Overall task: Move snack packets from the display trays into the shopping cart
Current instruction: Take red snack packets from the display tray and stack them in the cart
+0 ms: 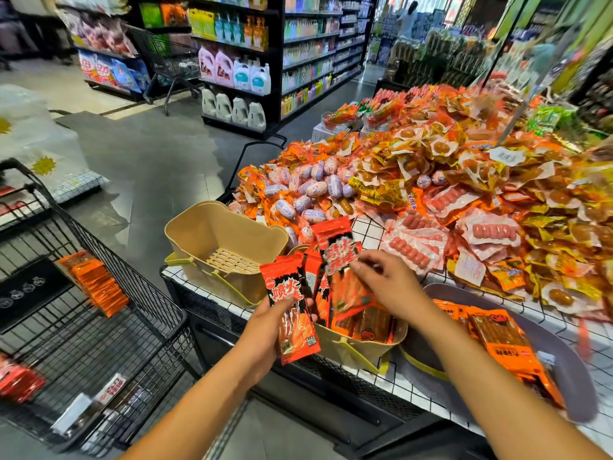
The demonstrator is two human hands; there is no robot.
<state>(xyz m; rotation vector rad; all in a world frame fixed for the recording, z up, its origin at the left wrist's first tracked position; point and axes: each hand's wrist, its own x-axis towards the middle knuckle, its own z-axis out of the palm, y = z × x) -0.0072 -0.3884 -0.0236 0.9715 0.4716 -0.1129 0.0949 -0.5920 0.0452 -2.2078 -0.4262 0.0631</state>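
Note:
My left hand point(270, 330) grips a red-and-black snack packet point(292, 313) in front of a beige tray point(358, 348) at the display's front edge. My right hand point(384, 283) pinches a second red packet point(338, 257), which stands up out of that tray among more red and orange packets. The black wire shopping cart point(109, 330) stands to the left, holding a stack of orange packets point(94, 282) and red packets point(18, 381) on its floor. An empty beige tray point(225, 240) sits behind the full one.
A grey tray point(574, 366) with orange packets point(501, 340) lies at the right. The white grid table point(368, 234) carries a large heap of sausages and snack packs. Shelves of detergent bottles point(245, 74) and another cart point(169, 61) stand across the aisle.

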